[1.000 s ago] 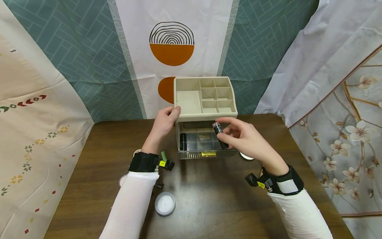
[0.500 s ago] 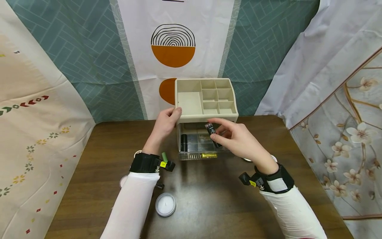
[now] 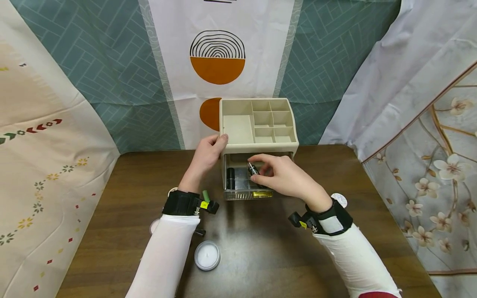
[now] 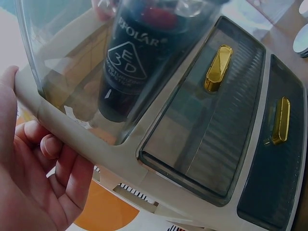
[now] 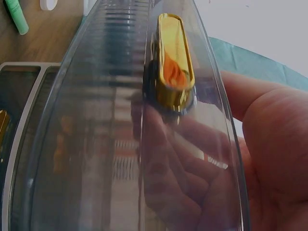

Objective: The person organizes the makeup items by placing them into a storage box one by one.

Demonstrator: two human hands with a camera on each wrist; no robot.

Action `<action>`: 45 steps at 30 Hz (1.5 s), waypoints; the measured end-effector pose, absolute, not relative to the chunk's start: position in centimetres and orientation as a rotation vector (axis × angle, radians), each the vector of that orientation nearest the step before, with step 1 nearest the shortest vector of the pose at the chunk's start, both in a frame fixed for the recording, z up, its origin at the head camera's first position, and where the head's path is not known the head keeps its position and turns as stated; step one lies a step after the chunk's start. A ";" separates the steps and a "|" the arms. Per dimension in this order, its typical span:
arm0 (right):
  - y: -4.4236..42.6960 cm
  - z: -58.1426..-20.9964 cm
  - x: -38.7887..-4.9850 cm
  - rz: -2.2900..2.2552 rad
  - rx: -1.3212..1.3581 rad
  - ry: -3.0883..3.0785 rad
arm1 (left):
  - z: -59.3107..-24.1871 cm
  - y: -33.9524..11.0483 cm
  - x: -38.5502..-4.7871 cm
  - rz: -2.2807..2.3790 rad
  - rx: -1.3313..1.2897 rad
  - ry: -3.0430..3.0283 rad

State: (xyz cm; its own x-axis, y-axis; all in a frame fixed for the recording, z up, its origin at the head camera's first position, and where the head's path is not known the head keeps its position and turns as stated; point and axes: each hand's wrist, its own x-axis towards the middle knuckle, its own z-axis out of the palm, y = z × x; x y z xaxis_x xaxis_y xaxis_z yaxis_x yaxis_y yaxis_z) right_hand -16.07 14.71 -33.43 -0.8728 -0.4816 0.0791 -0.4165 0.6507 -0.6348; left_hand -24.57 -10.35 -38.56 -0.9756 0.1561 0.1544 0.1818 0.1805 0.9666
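Drawer (image 3: 238,195) with black tube (image 3: 230,179) along left side

So the table (image 3: 261,256) is dark brown wood grain with a bit of glare up front. Sitting there is a round tub (image 3: 207,255) with a white top, and farther back a little green stick (image 3: 205,195), plus a small black piece (image 3: 200,232) that's half hidden. Over on the right there's a white disc (image 3: 340,200). Behind it all hangs teal cloth (image 3: 112,82) with a brick-like pattern, split by a white panel (image 3: 257,41) with orange shapes. Left's a cream cloth (image 3: 44,165) with tiny flowers, right's a blossom-print drape (image 3: 428,186).
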 end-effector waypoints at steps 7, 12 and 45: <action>13.1 -33.3 -16.4 -0.997 -0.699 2.767 | -38.6 -10.3 -24.5 -1.981 -0.329 -2.390; 12.4 -33.5 -16.5 -1.009 -0.661 2.749 | -38.6 -10.2 -24.5 -1.986 -0.332 -2.384; 9.8 -33.6 -17.4 -0.778 -0.536 2.684 | -38.8 -10.4 -24.6 -2.010 -0.334 -2.375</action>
